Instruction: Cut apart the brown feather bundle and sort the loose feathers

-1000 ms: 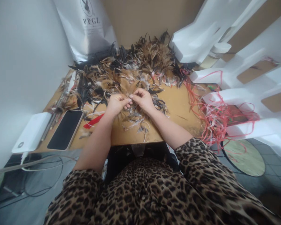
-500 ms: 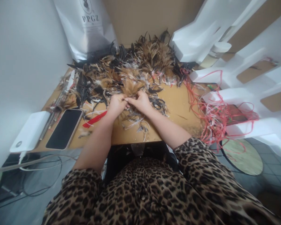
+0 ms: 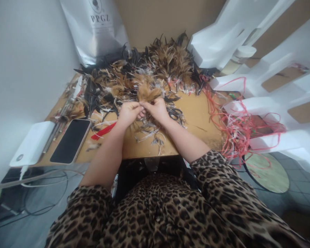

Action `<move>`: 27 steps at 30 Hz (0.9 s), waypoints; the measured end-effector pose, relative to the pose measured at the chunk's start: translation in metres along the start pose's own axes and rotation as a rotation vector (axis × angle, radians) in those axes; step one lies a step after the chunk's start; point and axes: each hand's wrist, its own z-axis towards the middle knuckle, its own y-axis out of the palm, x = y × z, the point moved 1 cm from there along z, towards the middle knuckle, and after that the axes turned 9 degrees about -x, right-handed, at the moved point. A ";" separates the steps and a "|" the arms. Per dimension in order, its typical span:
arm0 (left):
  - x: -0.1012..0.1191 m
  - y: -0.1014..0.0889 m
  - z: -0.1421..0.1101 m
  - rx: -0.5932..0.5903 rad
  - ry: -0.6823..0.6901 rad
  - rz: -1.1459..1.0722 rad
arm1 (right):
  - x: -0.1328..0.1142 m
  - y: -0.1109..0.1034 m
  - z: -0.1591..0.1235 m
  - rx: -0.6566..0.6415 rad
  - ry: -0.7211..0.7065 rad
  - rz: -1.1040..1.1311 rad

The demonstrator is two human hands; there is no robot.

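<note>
Over the near part of the table, my left hand [image 3: 130, 113] and my right hand [image 3: 157, 110] meet fingertip to fingertip. Between them stands a small bunch of golden-brown feathers [image 3: 148, 91], its tips fanned away from me. My right hand is closed on the base of the bunch. My left thumb and fingers pinch at the same base, though the quill ends are hidden by the fingers. A red tassel-like strip [image 3: 104, 131] lies beside my left wrist. Just right of my right hand rest black-handled scissors [image 3: 175, 113], with feather scraps around them.
A large heap of brown and black feathers [image 3: 170, 62] covers the table's back, before a silver bag [image 3: 100, 38]. On the left lie a phone [image 3: 71, 141] and a cabled white power bank [image 3: 33, 144]. Tangled pink string [image 3: 239, 127] hangs over white foam pieces [image 3: 276, 139] at right.
The feather bunch has turned slightly to the right between my fingers. My right hand has shifted a little, and my left fingers have moved at the base. The rest lies as before.
</note>
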 end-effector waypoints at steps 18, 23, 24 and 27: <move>-0.007 -0.022 0.008 0.329 -0.028 -0.446 | -0.004 -0.026 -0.006 -0.085 -0.100 -0.548; -0.011 -0.021 0.009 0.289 -0.012 -0.448 | -0.004 -0.015 -0.007 -0.178 -0.082 -0.885; -0.011 -0.021 0.009 0.277 -0.008 -0.449 | -0.004 -0.013 -0.005 -0.185 -0.079 -0.915; -0.011 -0.020 0.008 0.256 -0.009 -0.464 | -0.002 -0.014 -0.001 -0.135 -0.083 -0.861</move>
